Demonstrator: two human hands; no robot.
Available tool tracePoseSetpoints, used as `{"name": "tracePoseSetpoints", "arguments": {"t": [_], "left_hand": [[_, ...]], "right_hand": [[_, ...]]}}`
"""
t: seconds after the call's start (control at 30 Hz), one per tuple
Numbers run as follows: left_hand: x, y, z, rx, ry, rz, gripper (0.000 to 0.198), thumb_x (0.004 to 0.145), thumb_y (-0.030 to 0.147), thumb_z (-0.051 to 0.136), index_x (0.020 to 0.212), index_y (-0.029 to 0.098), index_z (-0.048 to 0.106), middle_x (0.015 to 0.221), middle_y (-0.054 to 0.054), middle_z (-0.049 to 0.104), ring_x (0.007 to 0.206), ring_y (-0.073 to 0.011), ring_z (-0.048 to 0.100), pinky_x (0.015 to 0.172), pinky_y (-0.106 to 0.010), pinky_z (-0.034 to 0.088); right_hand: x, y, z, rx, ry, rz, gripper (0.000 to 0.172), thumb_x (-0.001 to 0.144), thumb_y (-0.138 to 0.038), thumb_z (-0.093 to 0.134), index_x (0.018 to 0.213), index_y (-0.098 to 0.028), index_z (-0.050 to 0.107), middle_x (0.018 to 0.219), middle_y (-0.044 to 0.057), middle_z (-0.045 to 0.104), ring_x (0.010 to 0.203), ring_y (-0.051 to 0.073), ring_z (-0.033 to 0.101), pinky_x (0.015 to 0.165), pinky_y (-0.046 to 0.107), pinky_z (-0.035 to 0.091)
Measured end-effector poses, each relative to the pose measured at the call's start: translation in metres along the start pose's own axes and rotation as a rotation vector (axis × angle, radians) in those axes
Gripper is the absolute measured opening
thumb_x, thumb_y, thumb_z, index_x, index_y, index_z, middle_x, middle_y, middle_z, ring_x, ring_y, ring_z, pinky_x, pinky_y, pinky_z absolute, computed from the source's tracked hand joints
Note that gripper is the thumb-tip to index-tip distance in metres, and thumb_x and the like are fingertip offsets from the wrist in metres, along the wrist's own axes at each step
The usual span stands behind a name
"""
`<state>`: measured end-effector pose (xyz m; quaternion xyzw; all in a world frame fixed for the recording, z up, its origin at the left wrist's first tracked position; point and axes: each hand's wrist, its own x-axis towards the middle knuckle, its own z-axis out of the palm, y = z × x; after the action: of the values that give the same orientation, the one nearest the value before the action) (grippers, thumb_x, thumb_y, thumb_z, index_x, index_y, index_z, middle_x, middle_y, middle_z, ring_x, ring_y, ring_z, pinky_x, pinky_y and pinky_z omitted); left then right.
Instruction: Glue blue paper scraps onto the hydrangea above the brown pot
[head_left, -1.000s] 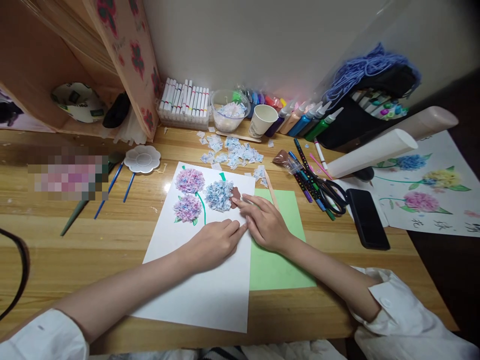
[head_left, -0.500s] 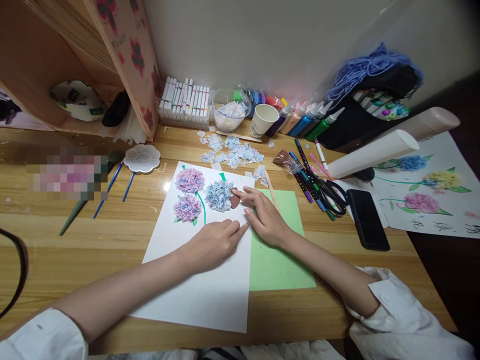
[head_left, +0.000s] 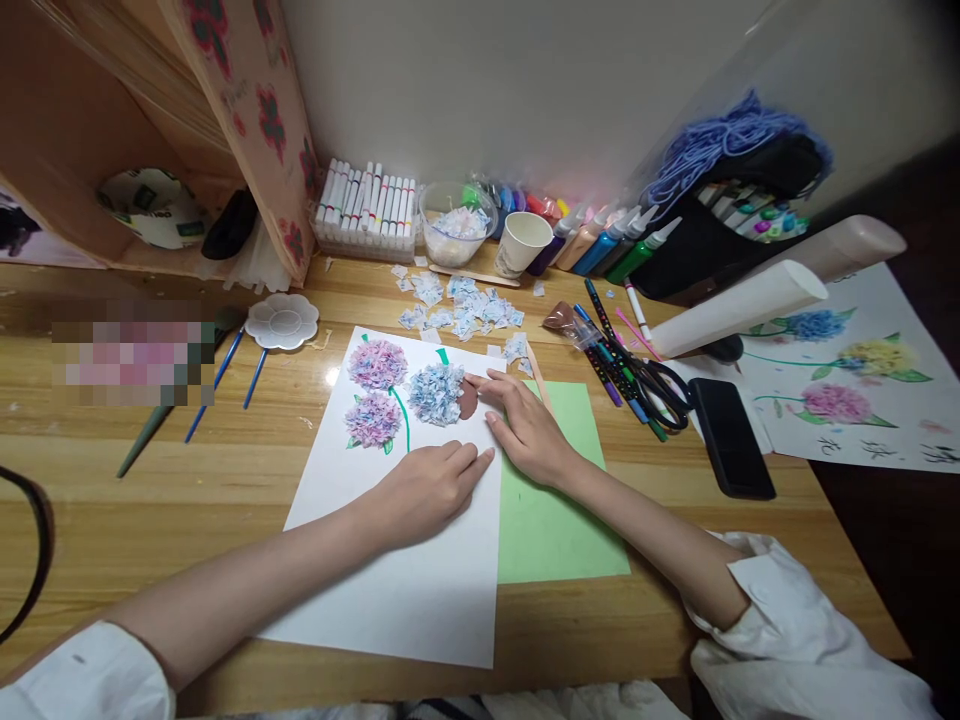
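My left hand rests on a white sheet of paper, its fingers slightly bent and lying against the sheet, with nothing seen in it. On the same sheet my right hand is open, fingertips touching a flat brown patch that looks like clay. Beside that patch sits a raised blue flower head of small crumpled paper bits. Two pink-purple flower heads, an upper one and a lower one, lie to its left, with a green stem between. Under my right wrist is a green sheet.
Torn blue-white paper bits are scattered behind the sheet. A wooden stick, a bag of brown clay, pens, scissors and a phone lie right. A paper cup and a marker box stand behind.
Both hands keep nearly the same place on the sheet. The right fingertips stay at the brown patch. The whole view has shifted slightly.
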<state>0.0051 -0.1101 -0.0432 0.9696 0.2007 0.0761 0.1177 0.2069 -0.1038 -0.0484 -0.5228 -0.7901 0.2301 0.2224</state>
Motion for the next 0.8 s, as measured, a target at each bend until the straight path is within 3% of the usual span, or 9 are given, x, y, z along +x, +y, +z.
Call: {"name": "tracePoseSetpoints", "arguments": {"t": [0.23,0.47,0.8], "left_hand": [[-0.0005,0.0004,-0.0002,0.013,-0.002,0.002,0.034,0.093,0.014,0.034,0.126,0.008,0.042,0.088,-0.007,0.057,0.077,-0.0202,0.055,0.059,-0.033,0.047],[-0.0004,0.0013,-0.0042,-0.007,-0.02,-0.02,0.035,0.093,0.016,0.033,0.126,0.01,0.042,0.092,-0.007,0.058,0.077,-0.0197,0.054,0.058,-0.032,0.045],[-0.003,0.0035,-0.0037,0.038,0.024,-0.034,0.031,0.092,0.017,0.033,0.12,0.015,0.047,0.088,-0.005,0.057,0.074,-0.0182,0.052,0.06,-0.031,0.04]], "right_hand": [[0.0008,0.001,-0.0004,-0.018,-0.029,-0.004,0.038,0.091,-0.018,0.042,0.128,-0.025,0.04,0.142,0.003,0.047,0.136,0.023,0.031,0.108,0.049,0.032],[0.0014,-0.0008,-0.0059,0.352,0.035,0.102,0.027,0.096,-0.019,0.031,0.122,-0.023,0.038,0.132,0.009,0.057,0.138,0.021,0.033,0.108,0.05,0.029],[0.0032,-0.0033,-0.0001,0.06,0.011,0.009,0.043,0.091,-0.017,0.039,0.134,-0.022,0.04,0.136,0.009,0.049,0.132,0.025,0.038,0.106,0.049,0.034]]}}
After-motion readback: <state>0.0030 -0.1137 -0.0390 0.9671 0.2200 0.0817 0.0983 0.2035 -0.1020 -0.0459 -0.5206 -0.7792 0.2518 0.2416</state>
